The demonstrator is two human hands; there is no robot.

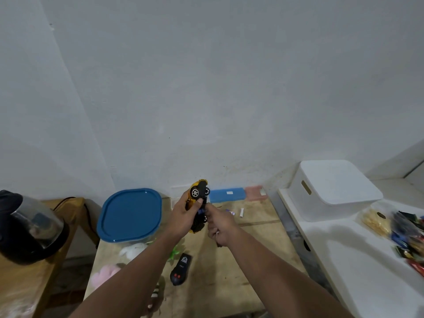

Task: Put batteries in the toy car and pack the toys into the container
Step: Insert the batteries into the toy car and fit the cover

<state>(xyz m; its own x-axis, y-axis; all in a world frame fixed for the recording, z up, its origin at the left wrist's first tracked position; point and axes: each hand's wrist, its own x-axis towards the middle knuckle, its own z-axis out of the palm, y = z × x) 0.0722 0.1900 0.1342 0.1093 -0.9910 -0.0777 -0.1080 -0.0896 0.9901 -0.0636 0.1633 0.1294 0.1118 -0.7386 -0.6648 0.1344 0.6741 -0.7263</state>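
A black kettle [27, 226] sits far to the left of the toy car, on a side stand. Nearer the toy car is the container [129, 216] with its blue lid on, standing on the wooden table [229, 271]. Just below it lie a white soft toy [133, 249] and a pink soft toy [103, 275].

The left hand [181, 216] grips the yellow toy car [198, 204] up in the air, above the table. The toy car stands almost on end, its long side running up and down, a bit tilted to the right at the top. Its black underside and wheels face right. I cannot tell which end is the front.

The right hand [218, 226] pinches something small and bluish against the toy car's underside. It is too small to name.

Below the toy car, a black remote control [181, 268] lies flat on the table. To the right of the toy car lies one loose battery [241, 212]. Further right stands a white box [332, 191].
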